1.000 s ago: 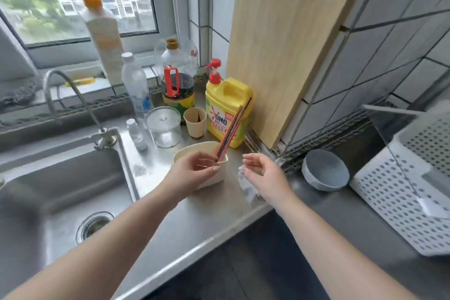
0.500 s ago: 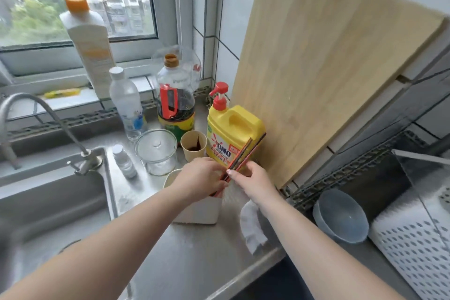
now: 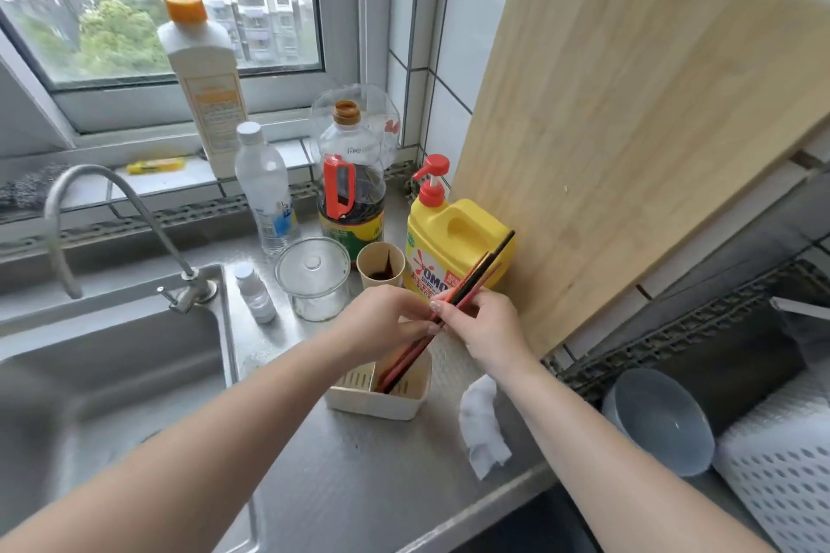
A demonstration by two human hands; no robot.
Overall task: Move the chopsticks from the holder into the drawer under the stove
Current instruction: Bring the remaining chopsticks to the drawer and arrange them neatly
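Observation:
Several red and black chopsticks (image 3: 483, 267) stand tilted to the upper right, their lower ends inside a cream slotted holder (image 3: 381, 404) on the steel counter. My left hand (image 3: 381, 319) and my right hand (image 3: 485, 323) both close around the bundle at its middle, just above the holder. The chopsticks' upper ends stick out past my fingers in front of a yellow detergent jug (image 3: 453, 247). No drawer or stove is in view.
A sink (image 3: 112, 373) with a tap (image 3: 90, 211) lies to the left. Behind the holder stand a glass jar (image 3: 314, 278), paper cup (image 3: 381, 265), oil bottle (image 3: 352, 193) and water bottle (image 3: 265, 189). A wooden cutting board (image 3: 629, 126) leans right; a grey bowl (image 3: 658, 422) and crumpled tissue (image 3: 483, 427) lie nearby.
My right hand has come in from beside the holder and closed on the chopsticks next to my left hand. The view has moved closer and tilted up toward the wall.

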